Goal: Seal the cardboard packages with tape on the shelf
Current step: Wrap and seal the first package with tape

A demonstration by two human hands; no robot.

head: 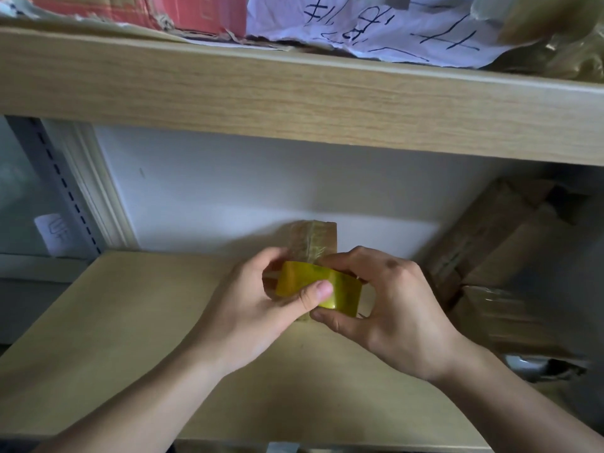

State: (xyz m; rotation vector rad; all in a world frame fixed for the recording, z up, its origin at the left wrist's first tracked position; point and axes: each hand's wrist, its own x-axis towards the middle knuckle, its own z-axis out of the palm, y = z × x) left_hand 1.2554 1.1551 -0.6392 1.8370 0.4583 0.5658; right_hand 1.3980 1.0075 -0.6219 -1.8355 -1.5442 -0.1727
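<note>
A small cardboard package (313, 238), wrapped in clear tape, stands on the lower wooden shelf (114, 322) against the white back wall. In front of it sits a yellowish roll of tape (300, 279). My right hand (389, 308) grips the roll from the right, fingers over its top and thumb underneath. My left hand (261, 305) holds the package's lower left side, its thumb pressed on the roll's front face. The lower part of the package is hidden behind the roll and both hands.
A stack of brown cardboard boxes (500, 253) fills the right end of the shelf. The upper shelf board (294, 96) overhangs, carrying a red box (163, 11), a white paper with black writing (376, 27) and a taped bundle (562, 34).
</note>
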